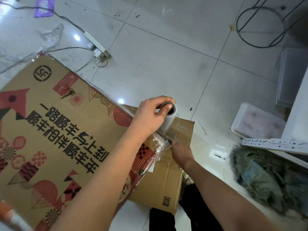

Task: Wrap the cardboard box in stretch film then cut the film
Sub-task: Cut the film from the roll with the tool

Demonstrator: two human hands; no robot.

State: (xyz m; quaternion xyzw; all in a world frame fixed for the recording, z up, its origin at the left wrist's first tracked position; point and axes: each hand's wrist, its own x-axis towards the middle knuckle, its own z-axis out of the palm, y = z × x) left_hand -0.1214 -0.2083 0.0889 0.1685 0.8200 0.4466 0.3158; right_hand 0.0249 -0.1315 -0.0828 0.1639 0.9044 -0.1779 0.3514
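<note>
Brown cardboard box (55, 130) with red and black festive print, clear stretch film (160, 145), white floor tiles (166, 64)

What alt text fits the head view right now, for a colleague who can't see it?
Seen from above, a left hand holds a stretch film roll upright by its top, while the right hand pinches bunched film beside a printed cardboard box on a tiled floor.

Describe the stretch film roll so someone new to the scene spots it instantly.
Find the big printed cardboard box lying on the white tiled floor. At its right edge, above a plain brown flap, the left hand holds a short upright stretch film roll. It is the only pale cylinder with an open dark core, clear film trailing from it toward the right hand.
</note>
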